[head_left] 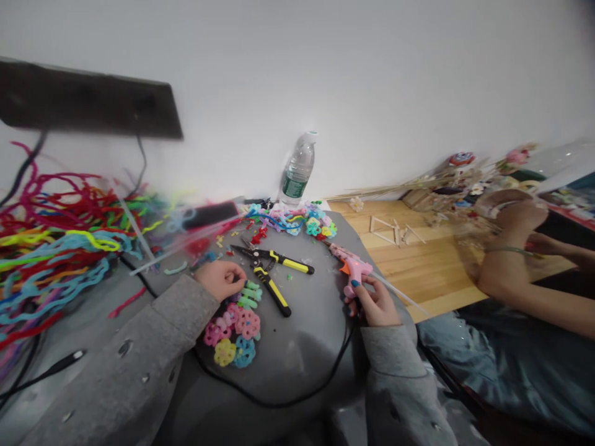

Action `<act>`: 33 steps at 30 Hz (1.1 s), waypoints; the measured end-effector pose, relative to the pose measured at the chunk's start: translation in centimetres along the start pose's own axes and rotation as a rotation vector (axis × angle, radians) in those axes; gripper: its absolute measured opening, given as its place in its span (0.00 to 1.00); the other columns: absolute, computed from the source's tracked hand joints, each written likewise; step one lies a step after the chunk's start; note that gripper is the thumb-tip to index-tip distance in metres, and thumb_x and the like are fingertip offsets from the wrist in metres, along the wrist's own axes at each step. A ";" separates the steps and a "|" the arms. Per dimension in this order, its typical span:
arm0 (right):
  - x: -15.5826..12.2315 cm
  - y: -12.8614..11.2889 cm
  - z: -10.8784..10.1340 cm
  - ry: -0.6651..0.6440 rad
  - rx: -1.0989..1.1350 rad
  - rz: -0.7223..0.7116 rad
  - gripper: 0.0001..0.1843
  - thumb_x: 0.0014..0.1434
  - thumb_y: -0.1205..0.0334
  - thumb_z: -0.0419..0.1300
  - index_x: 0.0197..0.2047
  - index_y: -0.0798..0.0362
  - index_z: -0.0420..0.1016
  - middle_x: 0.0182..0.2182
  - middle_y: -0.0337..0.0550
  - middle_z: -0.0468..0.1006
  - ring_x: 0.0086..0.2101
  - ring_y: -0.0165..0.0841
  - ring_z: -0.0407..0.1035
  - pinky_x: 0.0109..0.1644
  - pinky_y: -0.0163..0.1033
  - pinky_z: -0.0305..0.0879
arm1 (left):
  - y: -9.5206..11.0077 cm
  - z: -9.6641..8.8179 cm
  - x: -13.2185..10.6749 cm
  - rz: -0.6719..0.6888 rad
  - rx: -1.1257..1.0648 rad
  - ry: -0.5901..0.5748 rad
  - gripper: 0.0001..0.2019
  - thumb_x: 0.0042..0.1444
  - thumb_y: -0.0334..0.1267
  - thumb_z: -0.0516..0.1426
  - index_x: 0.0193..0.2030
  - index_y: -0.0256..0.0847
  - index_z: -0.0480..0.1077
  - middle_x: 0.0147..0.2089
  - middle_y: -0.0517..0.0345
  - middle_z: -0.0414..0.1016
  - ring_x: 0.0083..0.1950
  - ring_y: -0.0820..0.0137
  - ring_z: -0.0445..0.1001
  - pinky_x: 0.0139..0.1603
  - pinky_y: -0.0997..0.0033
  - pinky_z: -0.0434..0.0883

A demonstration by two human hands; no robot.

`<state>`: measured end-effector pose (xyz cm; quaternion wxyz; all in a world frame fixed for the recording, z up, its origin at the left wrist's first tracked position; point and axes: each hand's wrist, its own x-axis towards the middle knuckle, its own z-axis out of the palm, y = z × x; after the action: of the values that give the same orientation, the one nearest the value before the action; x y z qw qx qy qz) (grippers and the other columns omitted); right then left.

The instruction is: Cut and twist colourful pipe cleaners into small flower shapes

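My right hand (375, 302) is wrapped round the handle of a pink hot glue gun (356, 267), its nozzle pointing away to the upper left and a clear glue stick (402, 296) out of its back. Pinched fingers of my left hand (219, 280) meet the green loops (251, 294) at the top of a bunch of pipe-cleaner flowers (246, 323) in pink, yellow and blue. Just what lies between those fingertips is hidden. Between my hands lie wire pliers (272, 267) with yellow and black handles, jaws spread.
Loose pipe cleaners (69, 248) heap at the left. A water bottle (298, 170) stands by the wall, behind more fuzzy flowers (320, 226). A black cable (279, 406) loops across the grey table (297, 353). At right, another person's arms (515, 266) reach over a wooden table (395, 248).
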<state>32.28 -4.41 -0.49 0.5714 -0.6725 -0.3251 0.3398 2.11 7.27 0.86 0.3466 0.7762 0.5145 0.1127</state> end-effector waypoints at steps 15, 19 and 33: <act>0.0 -0.2 0.0 -0.010 -0.022 0.021 0.29 0.41 0.39 0.65 0.38 0.50 0.62 0.15 0.32 0.73 0.10 0.26 0.60 0.12 0.30 0.54 | 0.0 -0.1 -0.1 0.010 -0.018 0.008 0.12 0.43 0.43 0.55 0.26 0.37 0.74 0.12 0.70 0.50 0.17 0.77 0.51 0.21 0.75 0.51; 0.0 -0.2 -0.1 -0.012 -0.034 0.015 0.30 0.41 0.38 0.65 0.37 0.50 0.62 0.15 0.32 0.72 0.10 0.27 0.60 0.12 0.30 0.55 | 0.0 0.0 -0.1 0.021 0.017 0.014 0.11 0.43 0.43 0.55 0.26 0.38 0.75 0.12 0.70 0.50 0.17 0.76 0.52 0.22 0.75 0.51; 0.0 -0.1 0.0 -0.007 0.003 0.006 0.30 0.40 0.39 0.66 0.37 0.51 0.62 0.15 0.33 0.73 0.10 0.26 0.61 0.12 0.29 0.55 | 0.0 -0.3 -0.1 -0.003 -0.154 0.027 0.13 0.42 0.44 0.55 0.26 0.36 0.73 0.11 0.71 0.48 0.17 0.78 0.48 0.20 0.77 0.48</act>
<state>32.27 -4.44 -0.35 0.5702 -0.6714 -0.3246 0.3446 1.91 7.33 1.09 0.3985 0.7448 0.5101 0.1619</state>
